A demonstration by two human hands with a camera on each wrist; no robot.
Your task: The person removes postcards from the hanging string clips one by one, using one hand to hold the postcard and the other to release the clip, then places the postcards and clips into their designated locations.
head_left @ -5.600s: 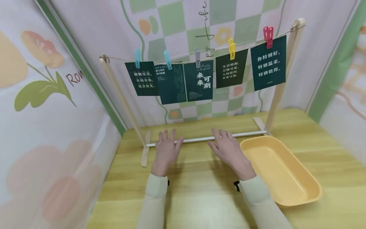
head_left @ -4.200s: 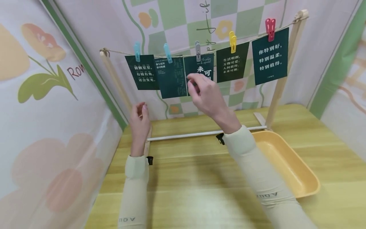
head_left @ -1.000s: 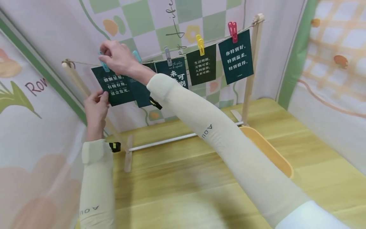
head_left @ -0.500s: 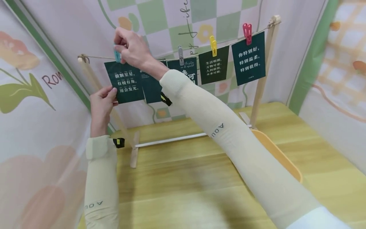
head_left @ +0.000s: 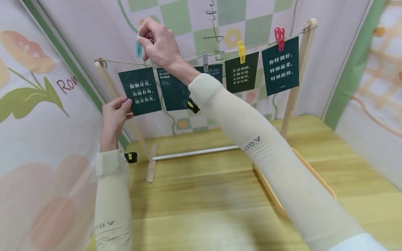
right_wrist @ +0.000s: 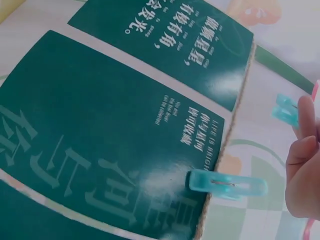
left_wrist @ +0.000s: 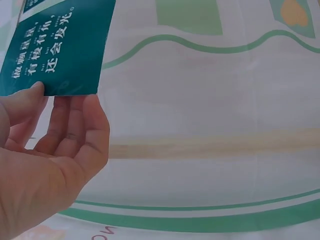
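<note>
My left hand [head_left: 113,116] pinches the lower left edge of a dark green card [head_left: 141,87] with white Chinese writing, thumb in front and fingers behind. No clip sits on this card's top edge, which lies just below the twine [head_left: 122,62]. Above the line, my right hand [head_left: 161,45] pinches a light blue clothespin [head_left: 139,47], held apart from card and twine. In the right wrist view, a second light blue clothespin [right_wrist: 227,183] fastens the neighbouring card [right_wrist: 115,135] to the twine; my right hand hides that clothespin in the head view.
Further right hang cards under a grey clothespin [head_left: 205,61], a yellow clothespin [head_left: 241,52] and a red clothespin [head_left: 279,39]. Wooden posts [head_left: 293,104] joined by a white rod [head_left: 194,152] hold the twine. My right arm partly covers a yellow tray [head_left: 270,190] on the table.
Both hands have risen from the white rod. My left hand has taken hold of the leftmost card; my right hand has pulled its light blue clothespin off and lifted it above the twine.
</note>
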